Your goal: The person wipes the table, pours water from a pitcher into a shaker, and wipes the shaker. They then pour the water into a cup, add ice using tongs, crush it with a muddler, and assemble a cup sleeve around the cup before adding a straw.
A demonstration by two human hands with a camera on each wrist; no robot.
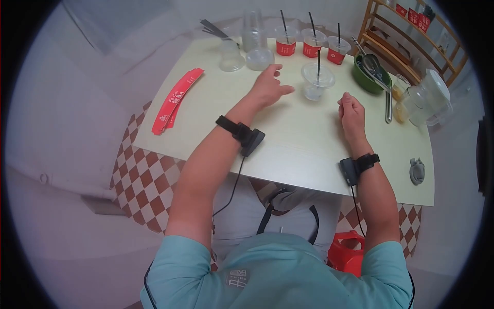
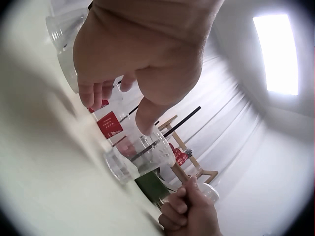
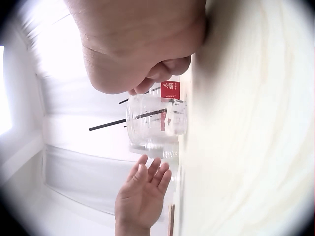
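On the table stands a clear plastic cup with a domed lid and a black straw. My left hand is to the left of this cup, thumb and fingers spread apart, holding nothing. In the right wrist view the left hand shows its palm beside the cup. My right hand rests low near the tabletop, right of the cup and nearer to me. Its fingers are loosely curled and hold nothing visible; the left wrist view shows this hand with the thumb uppermost.
Behind stand three lidded cups with red sleeves, the middle one among them. Stacked clear cups and lids are at the back left. Red sleeves lie left. A green bowl and a pitcher stand right.
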